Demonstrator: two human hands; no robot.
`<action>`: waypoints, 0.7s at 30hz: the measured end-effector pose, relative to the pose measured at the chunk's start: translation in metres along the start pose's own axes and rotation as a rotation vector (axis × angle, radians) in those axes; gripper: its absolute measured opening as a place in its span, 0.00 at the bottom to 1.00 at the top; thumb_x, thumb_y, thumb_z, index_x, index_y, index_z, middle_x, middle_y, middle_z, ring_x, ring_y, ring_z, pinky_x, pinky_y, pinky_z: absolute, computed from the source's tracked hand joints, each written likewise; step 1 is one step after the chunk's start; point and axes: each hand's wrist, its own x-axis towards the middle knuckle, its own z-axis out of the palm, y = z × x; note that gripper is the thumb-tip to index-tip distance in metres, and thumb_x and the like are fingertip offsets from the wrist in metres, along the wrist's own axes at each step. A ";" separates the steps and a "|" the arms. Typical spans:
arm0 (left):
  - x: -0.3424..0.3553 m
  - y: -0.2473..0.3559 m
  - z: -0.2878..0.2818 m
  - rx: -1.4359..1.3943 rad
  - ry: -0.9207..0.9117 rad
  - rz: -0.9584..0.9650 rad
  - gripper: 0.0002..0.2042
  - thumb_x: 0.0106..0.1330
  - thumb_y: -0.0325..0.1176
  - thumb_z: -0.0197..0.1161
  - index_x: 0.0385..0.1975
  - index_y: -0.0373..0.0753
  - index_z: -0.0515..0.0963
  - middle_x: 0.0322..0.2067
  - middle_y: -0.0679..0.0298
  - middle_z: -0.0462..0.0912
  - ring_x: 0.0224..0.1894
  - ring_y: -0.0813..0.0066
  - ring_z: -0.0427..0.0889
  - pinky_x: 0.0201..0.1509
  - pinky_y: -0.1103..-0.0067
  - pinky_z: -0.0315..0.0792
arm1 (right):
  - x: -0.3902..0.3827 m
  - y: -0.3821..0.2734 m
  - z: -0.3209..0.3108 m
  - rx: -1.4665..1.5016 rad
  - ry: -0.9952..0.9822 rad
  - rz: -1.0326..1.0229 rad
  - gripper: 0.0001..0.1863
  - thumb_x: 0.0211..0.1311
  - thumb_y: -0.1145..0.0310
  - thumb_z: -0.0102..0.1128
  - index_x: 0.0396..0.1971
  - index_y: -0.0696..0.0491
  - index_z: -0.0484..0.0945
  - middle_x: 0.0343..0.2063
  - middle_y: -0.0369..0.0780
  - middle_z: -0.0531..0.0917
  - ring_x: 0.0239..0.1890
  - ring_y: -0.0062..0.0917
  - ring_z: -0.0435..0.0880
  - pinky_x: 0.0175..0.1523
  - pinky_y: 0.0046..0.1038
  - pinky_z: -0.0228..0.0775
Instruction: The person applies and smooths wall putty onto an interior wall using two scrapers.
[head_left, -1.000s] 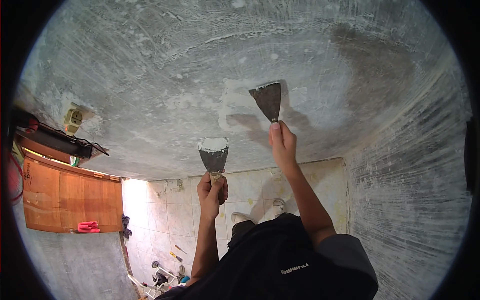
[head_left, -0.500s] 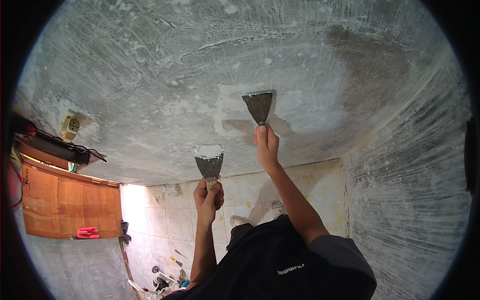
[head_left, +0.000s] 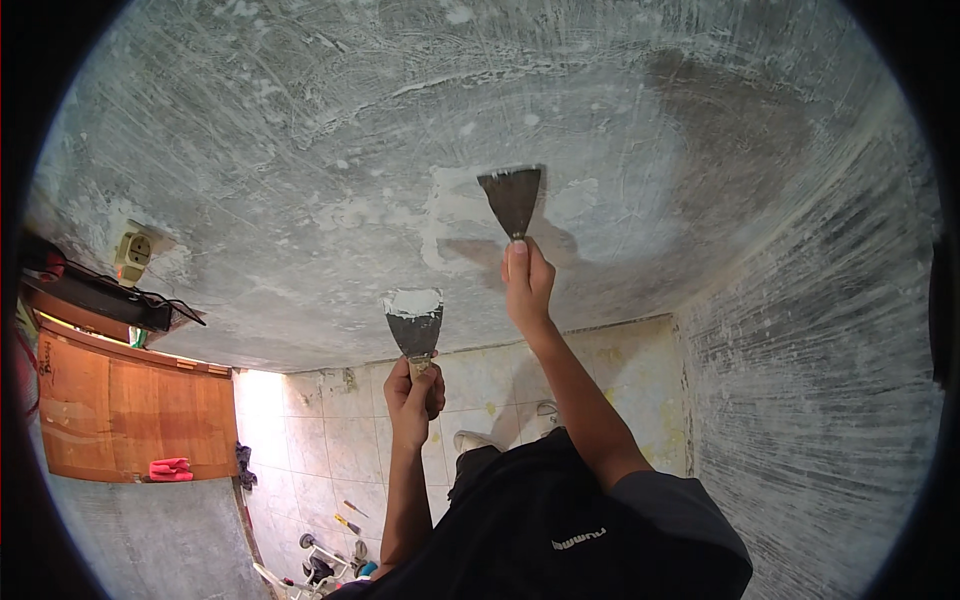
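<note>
My right hand (head_left: 529,283) grips the handle of a dark putty knife (head_left: 511,204), whose wide edge is at the grey wall (head_left: 380,130) beside a patch of white filler (head_left: 452,200). Lower and to the left, my left hand (head_left: 415,395) is closed round the handle of a second putty knife (head_left: 414,333). White paste (head_left: 415,301) coats the front edge of that blade, which is held up in front of the wall. Both blades point away from me. The right blade casts a shadow on the wall.
A wall socket (head_left: 134,254) with cables sits at the left, above a wooden door-like panel (head_left: 140,410) with a red cloth (head_left: 171,469) on it. A second wall (head_left: 800,380) rises at the right. Tools and a white-framed object (head_left: 310,570) lie on the tiled floor (head_left: 330,440).
My right hand has moved the putty knife slightly up along the wall. My left hand holds its knife in nearly the same place. The whole view has shifted a little.
</note>
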 end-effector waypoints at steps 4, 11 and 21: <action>0.000 0.001 0.001 -0.002 -0.029 -0.007 0.12 0.73 0.29 0.57 0.51 0.34 0.78 0.25 0.67 0.78 0.17 0.84 0.69 0.17 0.85 0.63 | 0.003 0.018 -0.009 -0.034 0.011 0.014 0.21 0.84 0.60 0.44 0.26 0.53 0.67 0.20 0.31 0.68 0.21 0.14 0.64 0.28 0.24 0.57; -0.001 0.005 -0.003 0.028 -0.019 0.012 0.11 0.73 0.29 0.57 0.51 0.35 0.78 0.24 0.66 0.78 0.17 0.84 0.70 0.18 0.84 0.62 | -0.054 -0.009 -0.032 0.139 -0.126 0.090 0.22 0.82 0.60 0.51 0.24 0.56 0.69 0.15 0.31 0.66 0.19 0.13 0.61 0.25 0.25 0.54; 0.001 0.005 0.008 0.087 -0.067 0.064 0.08 0.75 0.29 0.60 0.49 0.36 0.78 0.24 0.71 0.76 0.19 0.87 0.69 0.20 0.85 0.62 | -0.076 -0.086 -0.043 -0.260 -0.426 0.113 0.23 0.77 0.59 0.61 0.22 0.59 0.71 0.11 0.40 0.65 0.16 0.20 0.60 0.23 0.32 0.55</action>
